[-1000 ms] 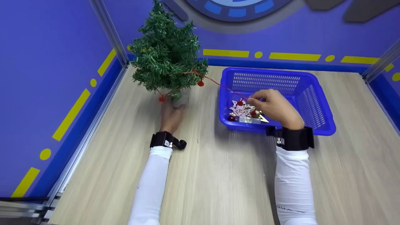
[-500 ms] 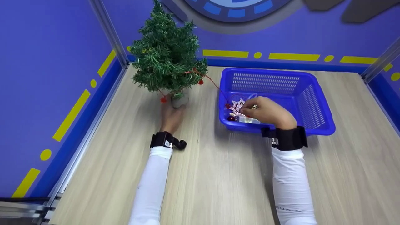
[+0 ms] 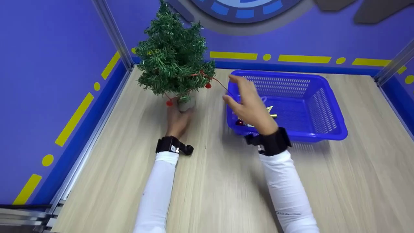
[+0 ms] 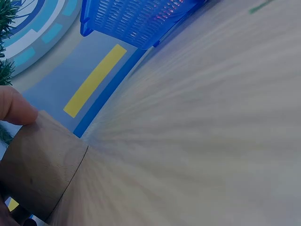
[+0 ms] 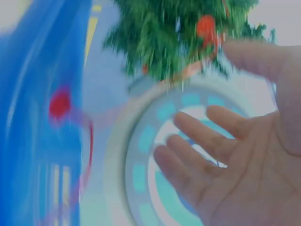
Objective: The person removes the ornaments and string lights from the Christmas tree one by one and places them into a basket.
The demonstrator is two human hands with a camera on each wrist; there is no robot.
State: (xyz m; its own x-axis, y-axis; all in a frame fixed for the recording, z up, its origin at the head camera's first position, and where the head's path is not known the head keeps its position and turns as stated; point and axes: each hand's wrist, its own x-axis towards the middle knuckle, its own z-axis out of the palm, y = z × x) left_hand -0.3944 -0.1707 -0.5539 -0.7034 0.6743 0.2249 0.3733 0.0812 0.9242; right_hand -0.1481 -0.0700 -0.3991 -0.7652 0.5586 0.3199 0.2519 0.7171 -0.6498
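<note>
A small artificial Christmas tree [image 3: 174, 51] stands at the back left, tinsel-green. My left hand [image 3: 178, 121] grips its round base [image 3: 187, 104]; in the left wrist view the thumb [image 4: 16, 109] lies against the base's upper edge. Red string garland with pom-poms [image 3: 208, 85] hangs from the lower branches and runs right into the blue basket [image 3: 292, 75]. Over the basket's left side, my right hand [image 3: 250, 105] has its fingers spread and holds nothing. The right wrist view shows its bare palm [image 5: 249, 174], with a red pom-pom [image 5: 60, 107] on the string by the basket.
Inside the basket a shiny red ball [image 3: 239, 122] and gold ornaments [image 3: 271, 112] lie near the front left, partly hidden by my right hand. Blue panels [image 3: 64, 64] wall the wooden table [image 3: 223, 187] at the left and back.
My right hand has let go of the garland inside the basket, opened, and moved left and up to the basket's left side. The garland now droops lower. My left hand stays on the base.
</note>
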